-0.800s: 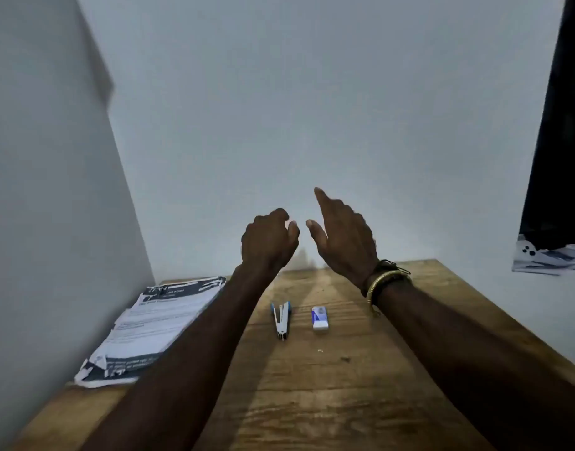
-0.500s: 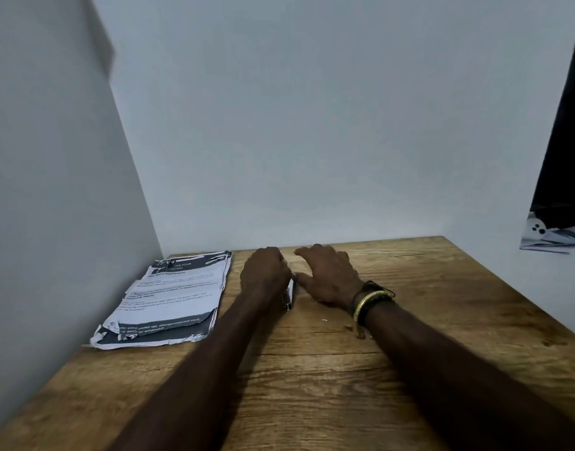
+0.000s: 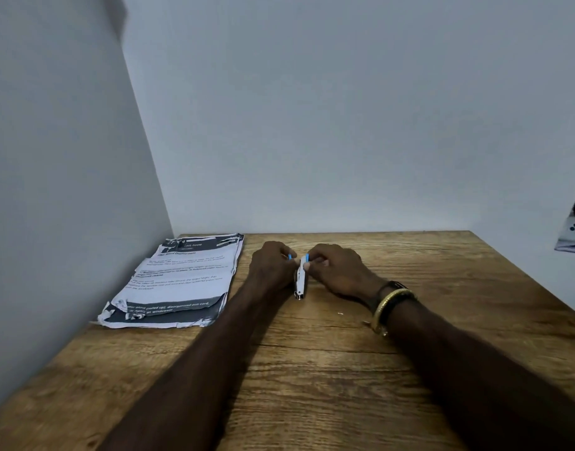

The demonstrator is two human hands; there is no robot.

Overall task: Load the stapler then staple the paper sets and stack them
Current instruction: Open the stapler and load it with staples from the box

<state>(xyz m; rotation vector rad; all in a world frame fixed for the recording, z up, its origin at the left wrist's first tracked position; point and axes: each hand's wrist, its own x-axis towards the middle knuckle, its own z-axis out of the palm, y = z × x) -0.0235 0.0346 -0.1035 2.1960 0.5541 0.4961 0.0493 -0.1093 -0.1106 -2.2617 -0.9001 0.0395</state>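
My left hand [image 3: 273, 271] is gripping the stapler [image 3: 300, 281] steady while my right hand [image 3: 339, 271] is pinching its top, opening it for loading

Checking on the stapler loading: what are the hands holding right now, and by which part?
The left hand and right hand both grip the stapler at its far, blue-tipped end; its near metal end sticks out free.
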